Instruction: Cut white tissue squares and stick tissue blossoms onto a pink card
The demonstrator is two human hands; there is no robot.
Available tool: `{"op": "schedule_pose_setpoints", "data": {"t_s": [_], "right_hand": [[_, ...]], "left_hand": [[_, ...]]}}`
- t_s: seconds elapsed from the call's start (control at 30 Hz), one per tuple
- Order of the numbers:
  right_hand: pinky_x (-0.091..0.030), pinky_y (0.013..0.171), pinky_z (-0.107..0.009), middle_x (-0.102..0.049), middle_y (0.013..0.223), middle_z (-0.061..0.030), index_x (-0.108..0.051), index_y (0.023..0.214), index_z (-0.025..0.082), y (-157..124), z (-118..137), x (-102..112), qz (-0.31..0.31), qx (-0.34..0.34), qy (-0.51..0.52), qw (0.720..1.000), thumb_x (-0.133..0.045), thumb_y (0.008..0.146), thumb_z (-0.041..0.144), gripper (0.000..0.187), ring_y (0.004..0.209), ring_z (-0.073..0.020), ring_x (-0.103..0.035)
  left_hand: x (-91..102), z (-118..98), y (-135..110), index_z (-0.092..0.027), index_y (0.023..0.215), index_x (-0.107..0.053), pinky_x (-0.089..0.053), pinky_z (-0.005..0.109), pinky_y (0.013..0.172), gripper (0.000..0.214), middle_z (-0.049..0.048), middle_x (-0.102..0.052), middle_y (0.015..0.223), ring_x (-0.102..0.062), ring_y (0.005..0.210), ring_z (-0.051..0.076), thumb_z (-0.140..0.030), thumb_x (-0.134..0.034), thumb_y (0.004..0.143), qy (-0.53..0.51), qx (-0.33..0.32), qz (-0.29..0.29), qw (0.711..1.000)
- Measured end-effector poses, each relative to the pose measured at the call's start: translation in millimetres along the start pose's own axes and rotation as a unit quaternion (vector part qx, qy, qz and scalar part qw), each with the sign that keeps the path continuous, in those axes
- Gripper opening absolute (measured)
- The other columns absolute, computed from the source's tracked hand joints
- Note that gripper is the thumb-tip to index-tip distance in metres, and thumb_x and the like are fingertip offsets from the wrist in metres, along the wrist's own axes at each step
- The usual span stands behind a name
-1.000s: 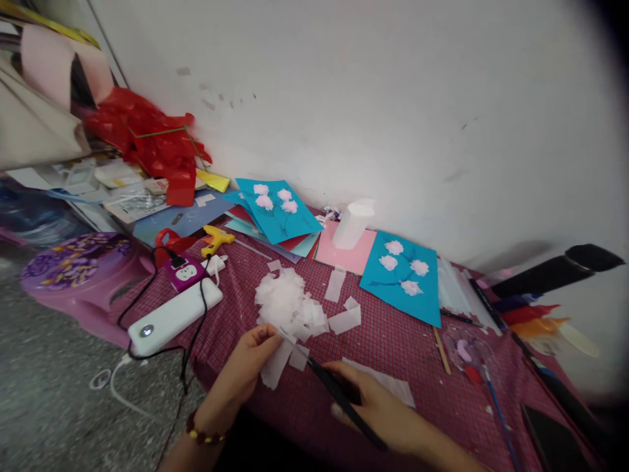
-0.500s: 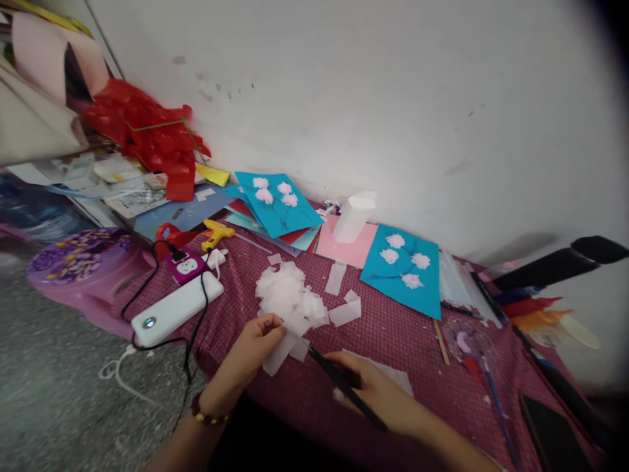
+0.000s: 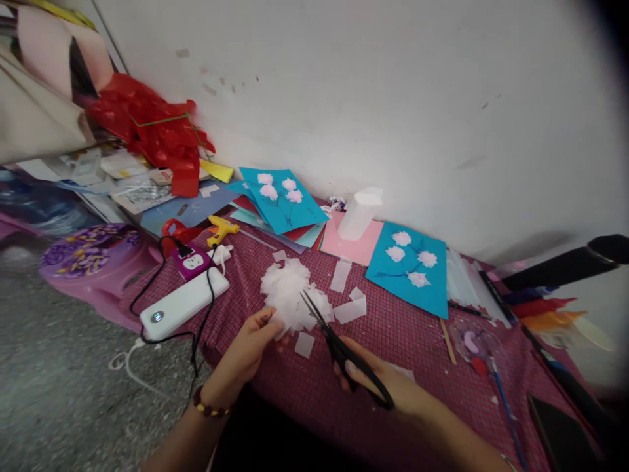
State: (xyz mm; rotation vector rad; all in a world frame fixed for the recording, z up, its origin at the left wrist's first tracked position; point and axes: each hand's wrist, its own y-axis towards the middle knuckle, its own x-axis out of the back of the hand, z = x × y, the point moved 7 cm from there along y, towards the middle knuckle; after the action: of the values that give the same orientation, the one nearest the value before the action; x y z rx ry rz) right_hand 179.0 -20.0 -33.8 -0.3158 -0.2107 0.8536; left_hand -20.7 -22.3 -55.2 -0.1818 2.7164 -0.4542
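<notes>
Black scissors (image 3: 334,342), blades parted, sit in the curled right grip (image 3: 381,372).

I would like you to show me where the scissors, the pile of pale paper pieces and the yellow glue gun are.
Scissors (image 3: 335,343): head view, on the black part just behind the blades.
Pile of pale paper pieces (image 3: 287,287): head view, on its middle.
Yellow glue gun (image 3: 223,229): head view, on its body.
</notes>
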Motion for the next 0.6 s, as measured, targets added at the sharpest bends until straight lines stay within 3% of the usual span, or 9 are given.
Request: {"op": "schedule_pose_setpoints", "data": {"t_s": [0.13,0.3,0.6], "right_hand": [[-0.039,0.06,-0.024,-0.053,0.085,-0.0046,-0.053,0.105,0.016,-14,9,-3,0.029,0.005,0.019,0.999,-0.048,0.084,0.059,0.048,0.068,-0.0116,-0.05],[-0.039,0.057,-0.024,-0.051,0.081,-0.0033,-0.053,0.102,0.016,-20,10,-12,0.071,0.02,0.017,0.997,-0.049,0.08,0.065,0.054,0.065,-0.011,-0.048],[-0.032,0.048,-0.021,-0.048,0.074,-0.0004,-0.053,0.099,0.016,-7,19,-15,0.049,0.036,0.022,0.998,-0.049,0.079,0.065,0.054,0.058,-0.0085,-0.045]], "left_hand": [[1.6,-12,5,-0.014,0.077,-0.064,-0.047,0.021,0.057,0.018,0.002,-0.066,0.075,-0.058,0.064,0.011,-0.024,-0.069,0.063,-0.056,-0.046,-0.031,0.997],[-6.0,-9,8,-0.015,0.074,-0.065,-0.049,0.024,0.065,0.012,0.0013,-0.065,0.076,-0.057,0.066,0.012,-0.023,-0.068,0.065,-0.071,-0.057,-0.001,0.996],[-22.0,-1,5,-0.014,0.076,-0.066,-0.048,0.024,0.061,0.015,0.0016,-0.064,0.072,-0.055,0.062,0.012,-0.025,-0.068,0.066,-0.046,-0.032,0.024,0.998]]}}
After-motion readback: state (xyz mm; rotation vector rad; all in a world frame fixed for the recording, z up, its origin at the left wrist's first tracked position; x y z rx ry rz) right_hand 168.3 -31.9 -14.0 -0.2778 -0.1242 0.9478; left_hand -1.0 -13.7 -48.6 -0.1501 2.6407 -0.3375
